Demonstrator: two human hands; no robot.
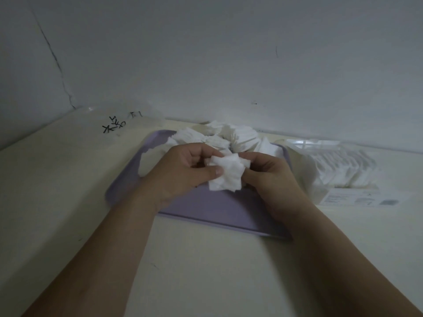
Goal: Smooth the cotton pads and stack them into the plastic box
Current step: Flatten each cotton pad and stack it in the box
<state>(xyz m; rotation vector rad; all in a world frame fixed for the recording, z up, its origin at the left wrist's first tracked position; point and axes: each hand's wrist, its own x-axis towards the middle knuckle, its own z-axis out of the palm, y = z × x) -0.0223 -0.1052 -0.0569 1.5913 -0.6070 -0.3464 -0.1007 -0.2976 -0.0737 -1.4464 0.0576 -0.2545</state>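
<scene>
1. Filling the lower frame, a cream table (68, 202) is seen against a pale wall (229, 53).
2. A lilac tray (217, 209) is laid at the centre of the table.
3. A clear plastic box (343, 170), lined with upright stacked pads, is placed at 3 o'clock of the tray.
4. A loose pile of cotton pads (229, 136) is heaped at the tray's 12 o'clock edge.
5. One crumpled pad (225, 173) is pinched above the tray, at 6 o'clock of the pile, between the left hand (183, 172) and the right hand (270, 177), both closed on it.
</scene>
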